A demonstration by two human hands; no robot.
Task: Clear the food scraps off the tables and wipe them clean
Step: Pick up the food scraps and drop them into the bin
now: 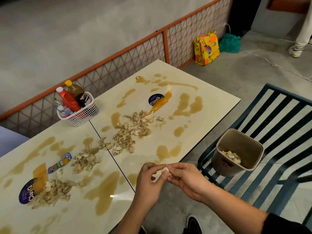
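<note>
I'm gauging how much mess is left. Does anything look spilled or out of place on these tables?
Yes. Brown liquid puddles spread over the left table and the right table, pale food scraps lie heaped across their seam, and a colourful wrapper lies on the left one. Oddly, the bin stands on a chair seat.

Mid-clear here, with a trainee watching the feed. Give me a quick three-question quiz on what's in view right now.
1. True or false: the bin stands on the floor.
2. The left hand and right hand together hold: A) a food scrap B) a cloth C) a bottle
3. Fill in: the sauce bottles stand in a white ____.
Key: 1 false, it sits on the chair; 2 A; 3 basket.
</note>
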